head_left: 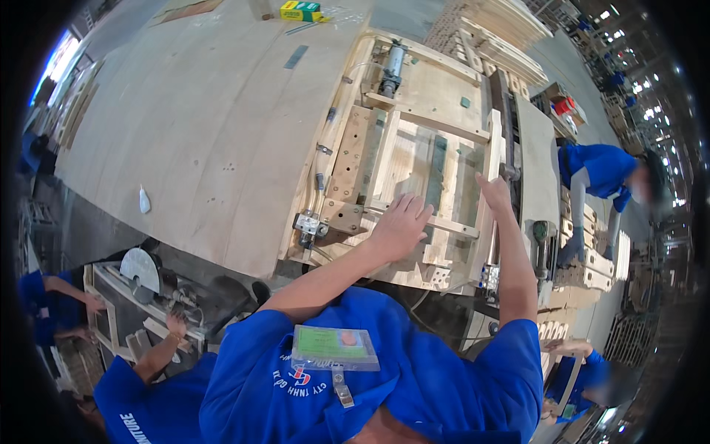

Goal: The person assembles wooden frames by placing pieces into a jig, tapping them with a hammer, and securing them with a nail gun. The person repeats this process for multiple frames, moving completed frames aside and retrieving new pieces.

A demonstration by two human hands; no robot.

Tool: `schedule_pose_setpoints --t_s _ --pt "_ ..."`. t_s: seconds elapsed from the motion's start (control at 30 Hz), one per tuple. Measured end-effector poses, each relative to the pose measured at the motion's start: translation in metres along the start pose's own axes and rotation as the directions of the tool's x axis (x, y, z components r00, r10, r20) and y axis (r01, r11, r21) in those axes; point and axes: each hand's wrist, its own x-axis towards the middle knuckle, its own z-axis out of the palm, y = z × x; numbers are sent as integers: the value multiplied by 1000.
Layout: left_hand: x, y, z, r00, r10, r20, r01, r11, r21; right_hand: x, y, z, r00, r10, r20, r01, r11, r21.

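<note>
A light wooden frame (444,126) of narrow rails lies in a wooden jig (346,159) on the bench in front of me. My left hand (400,228) is over its near crossbar, fingers bent around the wood. On the frame's right side, my right hand (495,195) grips the long rail, with part of the fingers hidden behind it. Beyond the frame, a metal air cylinder (393,68) is mounted on the jig. A valve fitting (307,223) with hoses sits at the jig's near left corner.
A broad board surface (214,133) extends left, bearing a white bottle (144,200) and a yellow-green box (302,11). Stacked wooden parts (503,37) stand at the far right. A round saw blade (140,269) is lower left. Co-workers in blue work on both sides, one bending (600,170) over wood.
</note>
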Motion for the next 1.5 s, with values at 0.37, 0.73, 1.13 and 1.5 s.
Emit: schedule_pose_setpoints --t_s 0.37,0.73,1.13,1.5 --pt "20 -56 51 970 -199 139 182 976 124 95 23 61 976 -175 -127 160 979 -125" --pt "16 -64 38 975 -193 107 169 964 205 109 24 94 927 -277 -253 204 938 -280" --pt "16 -78 46 968 -224 111 211 970 123 110 26 108 938 -220 -268 150 955 -257" --pt "18 -76 45 957 -271 108 260 960 101 105 39 115 917 -303 -261 269 950 -158"
